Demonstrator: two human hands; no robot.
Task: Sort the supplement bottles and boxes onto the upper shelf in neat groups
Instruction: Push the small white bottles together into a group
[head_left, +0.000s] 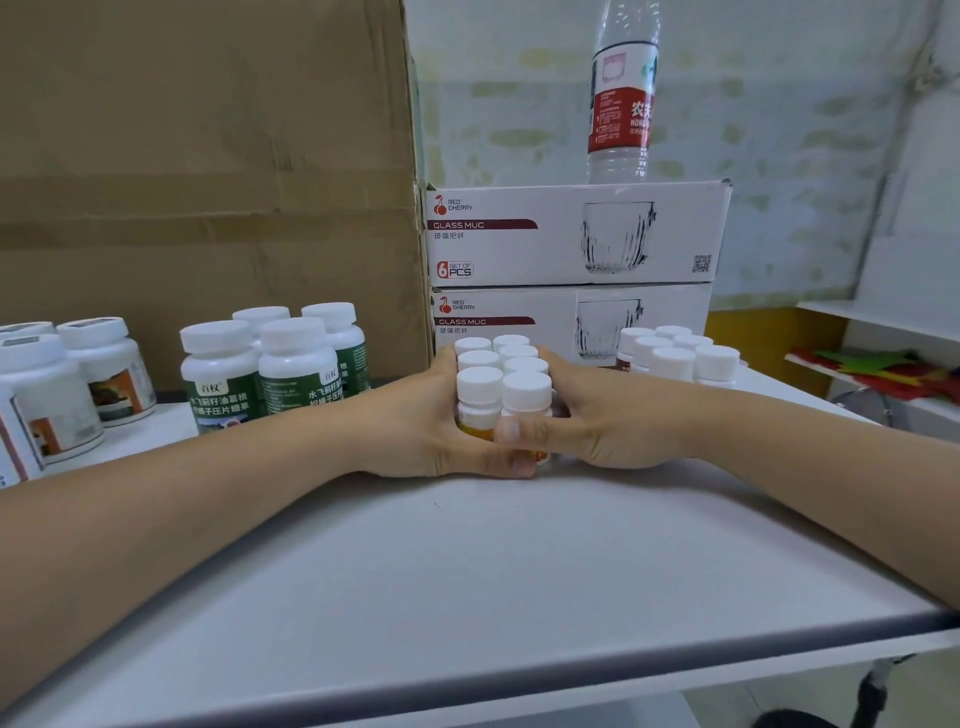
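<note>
Cupping a cluster of small white-capped bottles (503, 387) on the shelf (467, 561), we curled our left hand (421, 431) and right hand (582, 421) around it.

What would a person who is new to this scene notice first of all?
First the two hands: the left hand and the right hand clasp a cluster of small white-capped bottles from both sides in the middle of the shelf. Behind it stand two stacked glass mug boxes with a water bottle on top. To the left are green-labelled bottles before a large cardboard box.
</note>
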